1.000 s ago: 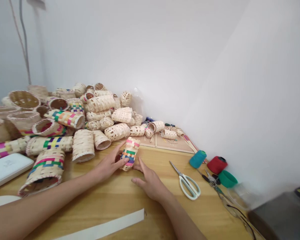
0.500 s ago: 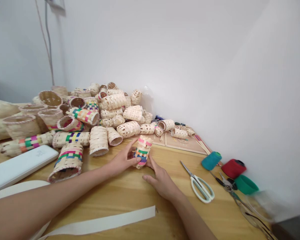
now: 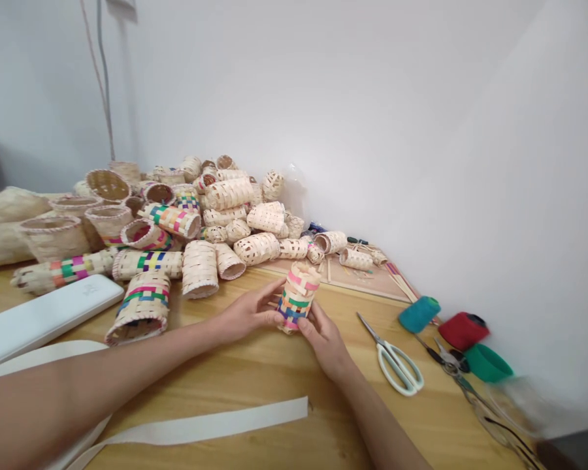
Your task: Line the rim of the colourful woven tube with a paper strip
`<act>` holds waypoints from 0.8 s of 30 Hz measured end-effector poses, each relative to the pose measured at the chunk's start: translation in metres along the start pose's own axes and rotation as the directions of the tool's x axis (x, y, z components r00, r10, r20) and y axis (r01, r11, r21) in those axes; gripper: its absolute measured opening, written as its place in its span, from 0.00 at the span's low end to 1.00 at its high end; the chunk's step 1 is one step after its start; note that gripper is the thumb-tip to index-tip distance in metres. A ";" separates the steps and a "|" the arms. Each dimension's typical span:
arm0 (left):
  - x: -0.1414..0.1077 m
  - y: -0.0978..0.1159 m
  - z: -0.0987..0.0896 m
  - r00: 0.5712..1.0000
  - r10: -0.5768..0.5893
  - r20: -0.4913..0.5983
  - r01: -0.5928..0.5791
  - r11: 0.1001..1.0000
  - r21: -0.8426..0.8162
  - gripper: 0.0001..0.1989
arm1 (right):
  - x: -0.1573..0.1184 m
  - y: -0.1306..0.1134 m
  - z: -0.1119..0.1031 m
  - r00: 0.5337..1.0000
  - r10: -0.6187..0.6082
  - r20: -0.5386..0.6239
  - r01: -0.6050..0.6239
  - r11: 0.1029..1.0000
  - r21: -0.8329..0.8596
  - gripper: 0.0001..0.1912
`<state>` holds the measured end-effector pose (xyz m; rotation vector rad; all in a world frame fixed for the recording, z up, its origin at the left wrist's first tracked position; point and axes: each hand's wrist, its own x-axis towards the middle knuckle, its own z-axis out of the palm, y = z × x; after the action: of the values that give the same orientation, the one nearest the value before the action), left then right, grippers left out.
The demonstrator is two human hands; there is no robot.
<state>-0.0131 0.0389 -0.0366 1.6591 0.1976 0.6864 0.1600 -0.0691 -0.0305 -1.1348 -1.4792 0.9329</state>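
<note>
A small woven basket (image 3: pixel 298 297) with pink, green, orange and blue bands stands roughly upright between my two hands, just above or on the wooden table (image 3: pixel 235 385). My left hand (image 3: pixel 255 310) grips its left side, thumb across the lower front. From the right, my right hand (image 3: pixel 323 339) closes on it, thumb pressed near the lower edge and fingers behind, partly hidden. Nearest on the left is a colour-banded basket (image 3: pixel 142 307) lying on its side. White-handled scissors (image 3: pixel 394 359) lie right of my right hand.
A large pile of woven baskets (image 3: pixel 230 192) fills the back left. A white case (image 3: pixel 53 316) and a pale strip (image 3: pixel 215 424) lie left and in front. At right are a blue thread spool (image 3: pixel 420 313), a red spool (image 3: pixel 463 329), a green spool (image 3: pixel 490 362) and pliers (image 3: pixel 451 365).
My right hand has closed onto the basket, its thumb now on the front. The basket has shifted slightly right and stands a little closer. The whole view has shifted a little.
</note>
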 end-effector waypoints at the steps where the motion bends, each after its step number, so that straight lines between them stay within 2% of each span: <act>1: 0.000 -0.001 0.000 1.000 0.011 -0.015 -0.011 1.000 -0.010 0.36 | 0.000 -0.001 0.000 1.000 0.004 0.005 -0.004 0.999 0.033 0.22; 4: 0.000 -0.002 -0.001 0.998 0.028 -0.064 -0.030 0.999 -0.030 0.32 | 0.000 -0.005 0.001 1.000 0.017 0.019 -0.019 0.997 0.081 0.21; 8: 0.000 0.000 0.000 0.995 0.005 -0.096 -0.008 0.999 -0.037 0.33 | 0.000 -0.007 0.002 1.000 0.008 0.019 -0.010 0.998 0.065 0.20; 15: 0.001 -0.004 0.000 0.996 -0.024 -0.085 0.025 1.000 0.010 0.39 | 0.000 -0.006 0.002 1.000 0.018 0.006 -0.018 0.997 0.073 0.20; 24: -0.001 0.001 0.003 0.996 -0.009 -0.087 0.006 0.999 -0.040 0.34 | 0.001 -0.004 0.003 0.999 0.049 -0.013 -0.047 0.995 0.084 0.21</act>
<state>-0.0125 0.0359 -0.0357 1.5914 0.2509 0.7529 0.1561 -0.0693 -0.0267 -1.1184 -1.3933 1.0078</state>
